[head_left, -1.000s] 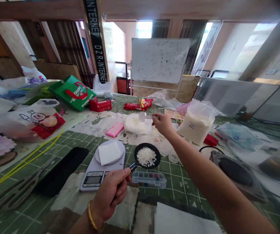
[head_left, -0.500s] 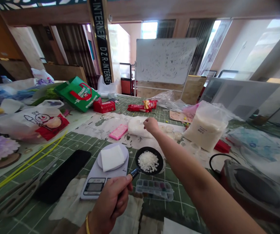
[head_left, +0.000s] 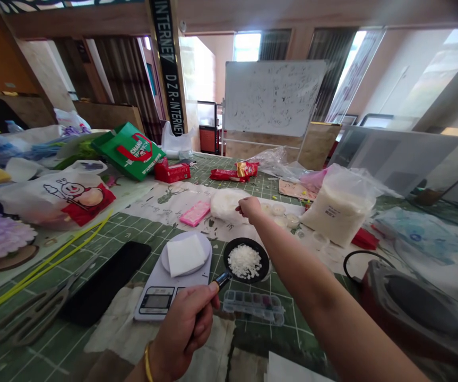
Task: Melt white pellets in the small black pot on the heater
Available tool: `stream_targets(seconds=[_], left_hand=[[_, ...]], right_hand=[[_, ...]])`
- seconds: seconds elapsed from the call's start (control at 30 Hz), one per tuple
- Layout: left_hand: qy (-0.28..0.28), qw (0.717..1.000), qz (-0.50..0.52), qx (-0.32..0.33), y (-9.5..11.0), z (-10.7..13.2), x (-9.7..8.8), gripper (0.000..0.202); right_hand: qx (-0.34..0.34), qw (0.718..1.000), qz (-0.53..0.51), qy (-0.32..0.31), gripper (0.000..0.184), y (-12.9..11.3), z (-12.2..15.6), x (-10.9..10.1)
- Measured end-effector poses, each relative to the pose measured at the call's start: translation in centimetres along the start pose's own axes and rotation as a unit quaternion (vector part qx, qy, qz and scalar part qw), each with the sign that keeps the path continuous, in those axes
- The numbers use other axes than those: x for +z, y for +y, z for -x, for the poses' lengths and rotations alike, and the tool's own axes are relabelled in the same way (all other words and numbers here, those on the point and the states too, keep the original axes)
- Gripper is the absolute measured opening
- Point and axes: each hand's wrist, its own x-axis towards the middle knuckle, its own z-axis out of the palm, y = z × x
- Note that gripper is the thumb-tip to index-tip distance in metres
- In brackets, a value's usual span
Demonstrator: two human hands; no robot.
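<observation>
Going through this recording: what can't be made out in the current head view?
All in the head view:
- Whether the right hand holds anything: its own fingers hide it.
- The end of the pan handle: covered by the left hand.
- The scale display reading: too dim and small.
- The white sheet: cut off by the bottom edge.
- The whiteboard writing: too small.
</observation>
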Motion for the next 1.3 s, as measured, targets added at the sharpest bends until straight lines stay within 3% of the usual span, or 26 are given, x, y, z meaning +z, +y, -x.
stream_targets(seconds=[0.2, 0.47, 0.67, 0.87, 0.93, 1.03, 1.1, 1.17, 1.3], left_hand=[[0.007, 1.0, 0.0, 0.01, 0.2, 0.2, 0.2, 0.038], [0.013, 1.0, -0.003, 0.028, 0.2, 0.0, 0.1, 0.036], [0.017, 0.999, 0.01, 0.044, 0.7, 0.0, -0.1, 0.035], [0.023, 0.998, 0.028, 0.049, 1.2, 0.3, -0.3, 0.034], [0.028, 0.998, 0.03, 0.053, 1.2, 0.3, -0.4, 0.034], [0.032, 0.997, 0.032, 0.055, 1.3, 0.2, -0.4, 0.034], [0.033, 0.997, 0.033, 0.056, 1.3, 0.2, -0.4, 0.034], [0.035, 0.997, 0.034, 0.056, 1.3, 0.2, -0.4, 0.034], [0.038, 0.997, 0.037, 0.059, 1.5, 0.3, -0.3, 0.034]], right_hand=[[0.023, 0.995, -0.095, 0.006, 0.032, 1.3, 0.9, -1.9], [-0.015, 0.986, -0.167, 0.027, 0.03, 1.2, 4.6, -5.5], [-0.094, 0.984, -0.149, 0.025, 0.015, 0.8, 9.7, -8.1], [-0.194, 0.979, -0.055, 0.014, 0.012, 1.1, 14.8, -9.6], [-0.263, 0.965, 0.017, 0.006, 0.015, 1.2, 16.1, -9.8], [-0.399, 0.904, 0.156, -0.005, 0.024, 1.2, 17.3, -10.0], [-0.44, 0.877, 0.193, -0.012, 0.026, 1.2, 17.3, -9.9], [-0.408, 0.899, 0.16, 0.002, 0.025, 1.2, 16.7, -9.7], [-0.271, 0.956, 0.055, 0.103, 0.026, 0.8, 12.9, -8.8]])
